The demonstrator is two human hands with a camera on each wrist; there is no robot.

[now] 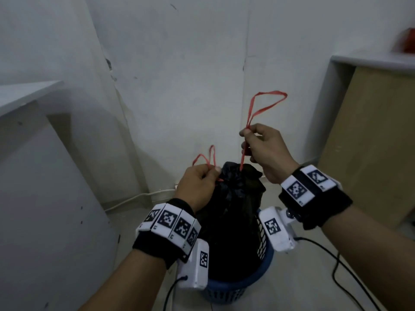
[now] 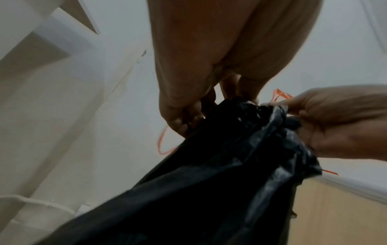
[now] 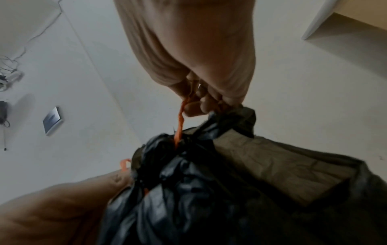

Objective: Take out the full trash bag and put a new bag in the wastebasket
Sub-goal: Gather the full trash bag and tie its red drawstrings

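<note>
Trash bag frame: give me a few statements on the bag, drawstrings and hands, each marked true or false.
1. The black trash bag sits in a blue wastebasket. True.
2. The bag's mouth gapes wide open. False: it is cinched shut at the top.
3. The right hand pinches a red drawstring. True.
4. The left hand is open and holds nothing. False: it pinches the other red drawstring loop beside the bag's neck.
5. The bag lies on the floor beside the basket. False: it stands in the basket.
</note>
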